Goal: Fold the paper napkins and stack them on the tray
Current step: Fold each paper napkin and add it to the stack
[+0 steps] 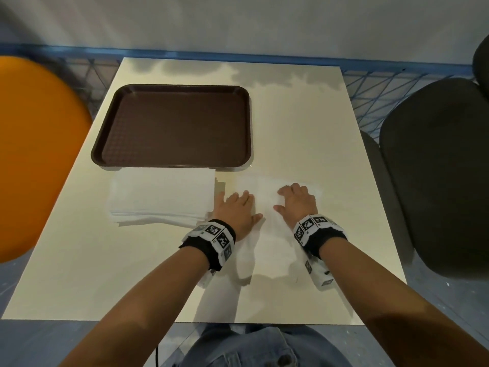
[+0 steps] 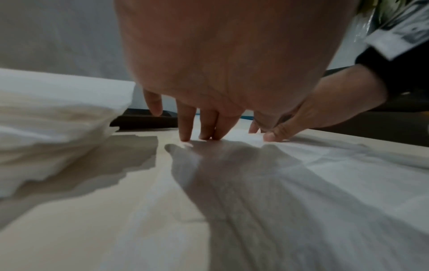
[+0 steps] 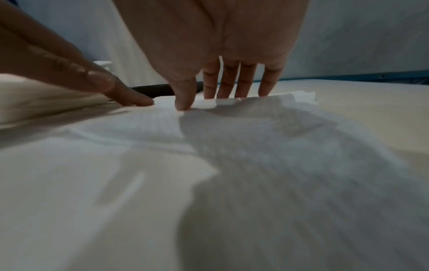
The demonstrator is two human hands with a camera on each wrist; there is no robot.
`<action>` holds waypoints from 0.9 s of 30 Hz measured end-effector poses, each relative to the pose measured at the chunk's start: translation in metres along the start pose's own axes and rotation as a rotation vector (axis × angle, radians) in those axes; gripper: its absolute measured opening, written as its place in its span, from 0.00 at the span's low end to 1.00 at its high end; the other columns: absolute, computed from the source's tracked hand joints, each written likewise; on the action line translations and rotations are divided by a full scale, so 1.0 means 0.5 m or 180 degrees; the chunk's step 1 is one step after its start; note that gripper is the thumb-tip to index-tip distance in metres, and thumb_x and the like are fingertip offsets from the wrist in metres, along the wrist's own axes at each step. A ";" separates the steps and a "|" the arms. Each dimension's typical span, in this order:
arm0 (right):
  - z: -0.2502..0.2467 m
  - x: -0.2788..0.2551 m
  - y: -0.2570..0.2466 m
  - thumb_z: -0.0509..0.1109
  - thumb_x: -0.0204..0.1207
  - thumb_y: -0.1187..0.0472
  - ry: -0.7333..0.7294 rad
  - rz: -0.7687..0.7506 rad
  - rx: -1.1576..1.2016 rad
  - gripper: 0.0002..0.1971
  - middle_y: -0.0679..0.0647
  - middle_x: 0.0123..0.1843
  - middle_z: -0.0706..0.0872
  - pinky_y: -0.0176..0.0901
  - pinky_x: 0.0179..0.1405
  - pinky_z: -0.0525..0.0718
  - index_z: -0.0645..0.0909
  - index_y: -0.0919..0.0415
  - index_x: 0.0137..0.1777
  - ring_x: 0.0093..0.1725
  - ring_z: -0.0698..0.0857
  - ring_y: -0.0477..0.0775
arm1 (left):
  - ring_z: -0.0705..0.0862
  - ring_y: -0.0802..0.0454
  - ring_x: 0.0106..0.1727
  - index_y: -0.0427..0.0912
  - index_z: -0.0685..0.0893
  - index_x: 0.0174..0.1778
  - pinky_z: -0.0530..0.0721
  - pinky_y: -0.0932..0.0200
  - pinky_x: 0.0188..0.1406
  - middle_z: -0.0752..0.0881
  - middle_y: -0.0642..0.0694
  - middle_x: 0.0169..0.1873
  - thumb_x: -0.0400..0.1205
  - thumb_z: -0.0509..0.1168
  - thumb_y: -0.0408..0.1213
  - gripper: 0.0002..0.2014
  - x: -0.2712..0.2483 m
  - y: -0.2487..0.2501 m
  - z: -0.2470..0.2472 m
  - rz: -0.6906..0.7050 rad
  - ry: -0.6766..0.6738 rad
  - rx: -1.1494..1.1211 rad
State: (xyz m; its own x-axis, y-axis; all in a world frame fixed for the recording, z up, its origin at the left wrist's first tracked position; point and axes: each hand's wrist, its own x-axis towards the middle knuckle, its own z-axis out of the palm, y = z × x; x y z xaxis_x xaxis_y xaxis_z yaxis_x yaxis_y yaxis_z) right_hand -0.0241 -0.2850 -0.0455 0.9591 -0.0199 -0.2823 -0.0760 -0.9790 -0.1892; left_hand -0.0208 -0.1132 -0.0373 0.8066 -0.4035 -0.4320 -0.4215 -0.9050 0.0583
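One white paper napkin (image 1: pixel 267 234) lies spread on the table in front of me. Both hands press flat on it with straight fingers: my left hand (image 1: pixel 238 207) on its left part, my right hand (image 1: pixel 296 201) on its right part. In the left wrist view the left fingers (image 2: pixel 185 128) touch the napkin (image 2: pixel 301 183), with the right hand (image 2: pixel 313 117) beside them. The right wrist view shows the right fingers (image 3: pixel 232 82) at the napkin's (image 3: pixel 255 146) far edge. A stack of white napkins (image 1: pixel 161 196) sits to the left. The brown tray (image 1: pixel 174 125) behind it holds nothing.
The pale table (image 1: pixel 299 123) has bare surface right of the tray. An orange chair (image 1: pixel 34 154) stands at the left and a black chair (image 1: pixel 439 176) at the right. A blue rail and a grey wall run behind the table.
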 end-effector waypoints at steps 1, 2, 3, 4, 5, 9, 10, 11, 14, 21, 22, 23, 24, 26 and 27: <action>-0.009 0.009 -0.005 0.63 0.80 0.49 -0.0138 0.0057 -0.0049 0.19 0.54 0.69 0.73 0.49 0.65 0.68 0.71 0.53 0.69 0.69 0.69 0.57 | 0.63 0.45 0.79 0.43 0.56 0.81 0.54 0.39 0.76 0.62 0.46 0.81 0.86 0.46 0.56 0.30 0.001 0.003 -0.002 -0.0027 0.0165 -0.0053; -0.019 0.017 -0.008 0.64 0.79 0.48 -0.0297 0.0033 -0.0154 0.19 0.54 0.68 0.73 0.50 0.65 0.68 0.72 0.53 0.68 0.70 0.68 0.57 | 0.67 0.44 0.76 0.45 0.60 0.80 0.59 0.41 0.74 0.67 0.45 0.78 0.85 0.50 0.55 0.29 0.002 0.004 -0.006 -0.0057 0.0349 -0.0127; -0.028 0.024 -0.010 0.64 0.78 0.47 -0.0422 -0.0064 -0.0247 0.20 0.54 0.68 0.73 0.52 0.66 0.67 0.74 0.52 0.68 0.70 0.67 0.58 | 0.68 0.44 0.73 0.46 0.63 0.78 0.62 0.43 0.71 0.70 0.45 0.75 0.85 0.53 0.55 0.28 0.004 0.004 -0.010 -0.0094 0.0506 -0.0244; -0.036 0.029 -0.010 0.65 0.78 0.46 -0.0470 -0.0198 -0.0229 0.20 0.54 0.67 0.73 0.53 0.66 0.66 0.75 0.52 0.68 0.70 0.67 0.58 | 0.68 0.43 0.72 0.47 0.65 0.77 0.64 0.45 0.69 0.71 0.46 0.73 0.84 0.56 0.55 0.27 0.007 0.002 -0.014 -0.0149 0.0628 -0.0411; -0.045 0.030 -0.010 0.66 0.77 0.46 -0.0428 -0.0337 -0.0056 0.19 0.54 0.66 0.74 0.52 0.66 0.65 0.77 0.52 0.66 0.69 0.68 0.58 | 0.67 0.43 0.72 0.49 0.68 0.75 0.64 0.47 0.68 0.71 0.46 0.72 0.83 0.58 0.56 0.26 0.010 -0.001 -0.021 -0.0236 0.0748 -0.0629; -0.078 0.019 0.000 0.71 0.75 0.52 0.0041 -0.0494 0.1471 0.15 0.52 0.57 0.77 0.48 0.64 0.65 0.82 0.59 0.57 0.63 0.69 0.53 | 0.76 0.46 0.62 0.47 0.81 0.61 0.74 0.49 0.60 0.82 0.49 0.57 0.79 0.66 0.55 0.20 0.007 -0.032 -0.067 -0.0650 0.1210 -0.2264; -0.083 0.017 0.003 0.72 0.74 0.54 0.0138 -0.0437 0.1828 0.14 0.50 0.55 0.76 0.47 0.65 0.66 0.82 0.60 0.56 0.61 0.69 0.52 | 0.80 0.47 0.57 0.44 0.83 0.57 0.79 0.48 0.57 0.84 0.49 0.51 0.79 0.68 0.51 0.17 0.002 -0.042 -0.081 -0.0656 0.1243 -0.3022; -0.083 0.017 0.006 0.73 0.74 0.55 0.0264 -0.0353 0.2058 0.13 0.49 0.54 0.75 0.45 0.65 0.67 0.82 0.61 0.55 0.61 0.69 0.50 | 0.84 0.47 0.53 0.42 0.84 0.53 0.82 0.47 0.54 0.87 0.47 0.48 0.78 0.70 0.47 0.14 -0.006 -0.052 -0.095 -0.0658 0.1267 -0.3696; -0.065 0.022 0.020 0.73 0.74 0.55 0.0667 0.0079 0.1753 0.15 0.52 0.62 0.75 0.47 0.68 0.70 0.81 0.58 0.59 0.66 0.71 0.53 | 0.86 0.45 0.46 0.45 0.86 0.42 0.85 0.44 0.53 0.89 0.42 0.44 0.77 0.73 0.41 0.04 -0.033 -0.106 -0.116 -0.0825 0.1588 -0.4230; -0.022 0.010 0.073 0.70 0.76 0.52 0.0047 0.1071 0.0611 0.32 0.61 0.74 0.65 0.55 0.71 0.70 0.64 0.61 0.76 0.74 0.63 0.63 | 0.84 0.48 0.45 0.38 0.87 0.55 0.80 0.59 0.45 0.87 0.44 0.44 0.79 0.71 0.41 0.13 -0.111 -0.300 -0.075 -0.1881 0.2088 -0.4034; -0.022 0.010 0.075 0.71 0.76 0.52 0.0088 0.1056 0.0612 0.31 0.61 0.72 0.66 0.55 0.70 0.71 0.66 0.62 0.75 0.73 0.64 0.63 | 0.84 0.46 0.47 0.37 0.87 0.56 0.81 0.56 0.48 0.87 0.43 0.45 0.79 0.70 0.42 0.14 -0.117 -0.324 -0.061 -0.2035 0.2110 -0.3895; -0.023 0.011 0.074 0.71 0.75 0.53 0.0115 0.1051 0.0613 0.31 0.62 0.71 0.67 0.54 0.69 0.71 0.67 0.63 0.74 0.72 0.66 0.63 | 0.85 0.44 0.50 0.37 0.87 0.56 0.81 0.54 0.51 0.87 0.42 0.47 0.79 0.70 0.44 0.15 -0.123 -0.346 -0.048 -0.2169 0.2112 -0.3761; -0.022 0.011 0.073 0.72 0.75 0.53 0.0138 0.1050 0.0611 0.30 0.62 0.70 0.67 0.53 0.68 0.72 0.68 0.64 0.74 0.71 0.66 0.63 | 0.85 0.42 0.52 0.37 0.86 0.57 0.80 0.52 0.54 0.87 0.40 0.49 0.79 0.69 0.44 0.16 -0.126 -0.364 -0.037 -0.2289 0.2083 -0.3636; -0.021 0.011 0.071 0.73 0.74 0.56 0.0229 0.1019 0.0659 0.29 0.63 0.69 0.68 0.53 0.67 0.72 0.69 0.64 0.72 0.70 0.68 0.64 | 0.84 0.38 0.56 0.37 0.85 0.60 0.78 0.50 0.56 0.87 0.36 0.55 0.80 0.67 0.45 0.18 -0.125 -0.386 -0.019 -0.2433 0.1939 -0.3373; -0.021 0.010 0.070 0.74 0.73 0.57 0.0283 0.0988 0.0682 0.29 0.63 0.68 0.69 0.53 0.67 0.72 0.70 0.63 0.72 0.70 0.68 0.64 | 0.83 0.36 0.58 0.37 0.84 0.62 0.78 0.48 0.58 0.86 0.36 0.57 0.81 0.67 0.45 0.19 -0.120 -0.390 -0.015 -0.2473 0.1822 -0.3206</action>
State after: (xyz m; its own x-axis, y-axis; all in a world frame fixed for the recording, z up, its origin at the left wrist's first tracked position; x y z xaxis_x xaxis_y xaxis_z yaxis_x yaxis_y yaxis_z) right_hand -0.0190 -0.3212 -0.0437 0.9007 -0.3354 -0.2760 -0.4126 -0.8592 -0.3026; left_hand 0.0160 0.0868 -0.0161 0.8523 0.4634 -0.2426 0.4856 -0.5284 0.6964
